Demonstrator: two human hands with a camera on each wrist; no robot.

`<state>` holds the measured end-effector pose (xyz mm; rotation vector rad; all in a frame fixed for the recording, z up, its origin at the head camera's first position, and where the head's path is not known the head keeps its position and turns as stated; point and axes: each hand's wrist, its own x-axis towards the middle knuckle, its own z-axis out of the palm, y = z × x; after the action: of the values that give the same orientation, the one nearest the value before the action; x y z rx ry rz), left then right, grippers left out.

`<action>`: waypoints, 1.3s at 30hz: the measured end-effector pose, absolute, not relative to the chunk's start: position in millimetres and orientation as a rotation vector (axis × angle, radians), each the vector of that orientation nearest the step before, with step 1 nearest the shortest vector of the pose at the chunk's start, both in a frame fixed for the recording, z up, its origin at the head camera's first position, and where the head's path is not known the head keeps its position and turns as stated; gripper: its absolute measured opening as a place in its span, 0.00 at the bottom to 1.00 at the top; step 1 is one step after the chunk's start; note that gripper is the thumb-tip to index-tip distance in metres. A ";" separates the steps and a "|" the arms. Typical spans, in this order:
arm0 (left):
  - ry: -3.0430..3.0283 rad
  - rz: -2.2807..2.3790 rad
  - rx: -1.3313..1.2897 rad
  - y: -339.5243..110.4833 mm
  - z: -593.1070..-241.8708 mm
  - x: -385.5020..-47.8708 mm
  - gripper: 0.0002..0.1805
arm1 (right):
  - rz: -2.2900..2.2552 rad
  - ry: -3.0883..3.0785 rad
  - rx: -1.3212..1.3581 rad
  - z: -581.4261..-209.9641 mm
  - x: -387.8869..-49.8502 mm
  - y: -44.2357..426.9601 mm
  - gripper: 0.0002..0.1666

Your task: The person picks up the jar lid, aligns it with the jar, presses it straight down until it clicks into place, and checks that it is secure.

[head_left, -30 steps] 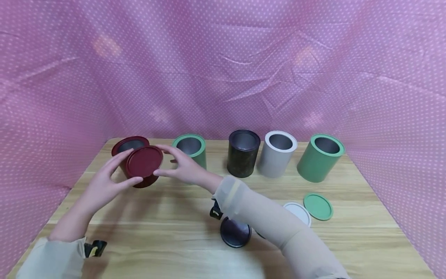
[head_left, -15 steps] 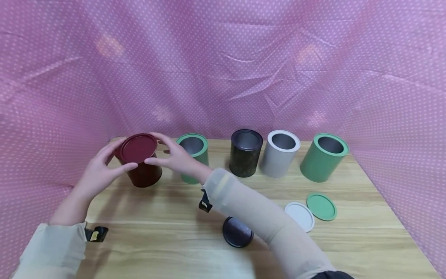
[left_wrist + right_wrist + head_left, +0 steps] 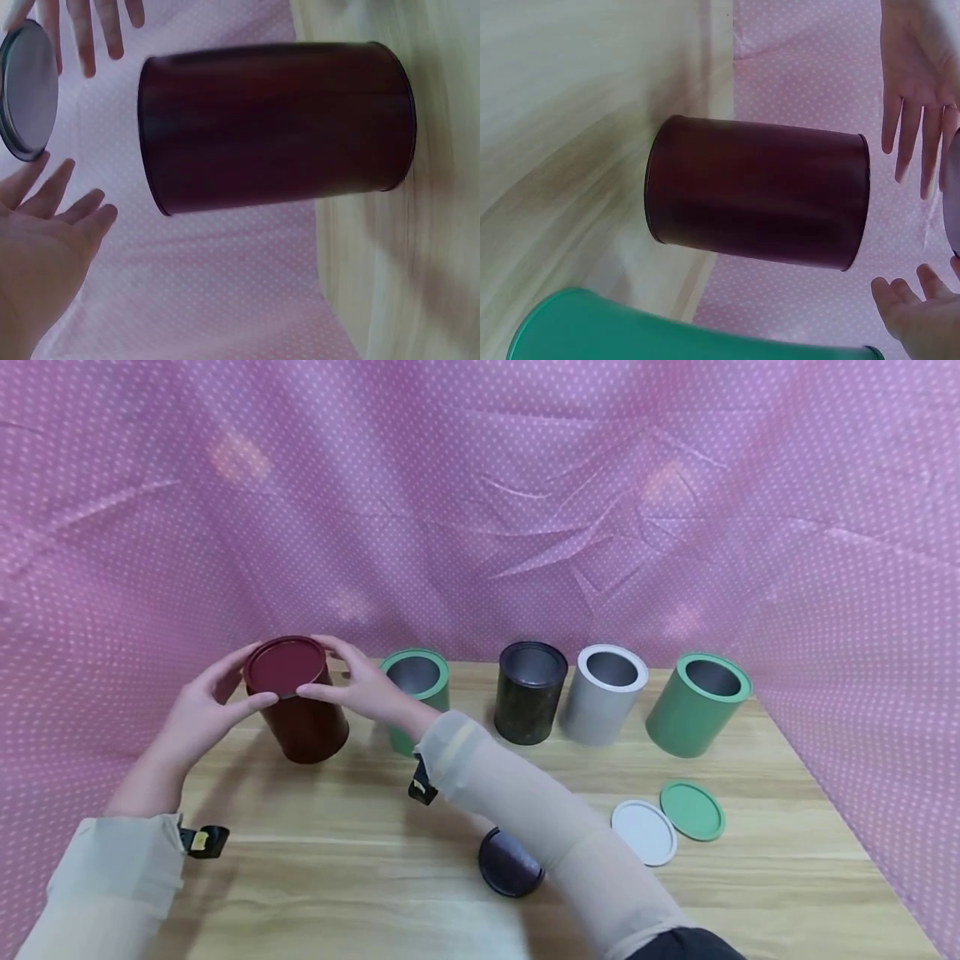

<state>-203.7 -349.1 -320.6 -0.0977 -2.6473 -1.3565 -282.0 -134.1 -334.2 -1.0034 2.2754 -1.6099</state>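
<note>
A dark red tin lid (image 3: 287, 667) is held between both hands above the dark red tin (image 3: 309, 731), which stands upright at the table's back left. My left hand (image 3: 201, 703) holds the lid's left side with thumb in front and fingers behind; my right hand (image 3: 366, 690) holds its right side the same way. In the left wrist view the lid (image 3: 30, 94) is apart from the tin (image 3: 277, 127), with a gap between them. The right wrist view also shows the tin (image 3: 757, 195) uncovered, the lid (image 3: 952, 195) partly cut off by the frame.
A green tin (image 3: 420, 727) stands behind my right wrist. Further right stand a black tin (image 3: 527, 706), a white tin (image 3: 600, 710) and another green tin (image 3: 690, 718), all lidless. Black (image 3: 510, 862), white (image 3: 643, 832) and green (image 3: 692, 810) lids lie in front. Pink dotted cloth (image 3: 480, 527) surrounds the table.
Both hands have carried the red lid up and slightly left, from tilted in front of the tin to over its mouth, lying flatter. The other tins and lids stay put.
</note>
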 end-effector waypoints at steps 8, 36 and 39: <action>-2.685 -1.376 -0.057 -366.4 -327.8 -213.4 0.38 | -1.552 2.310 -0.917 -341.6 -288.2 -143.7 0.42; -2.752 -1.540 -0.057 -395.7 -366.1 -250.8 0.37 | -1.449 2.375 -0.841 -361.1 -307.4 -168.3 0.43; -2.763 -1.504 -0.117 -396.7 -366.4 -254.2 0.37 | -1.461 2.356 -0.818 -362.7 -308.4 -167.9 0.42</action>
<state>-254.2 -396.7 -366.4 -0.1174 -2.7633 -1.5038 -308.4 -167.9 -362.7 -0.8180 2.3556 -1.4607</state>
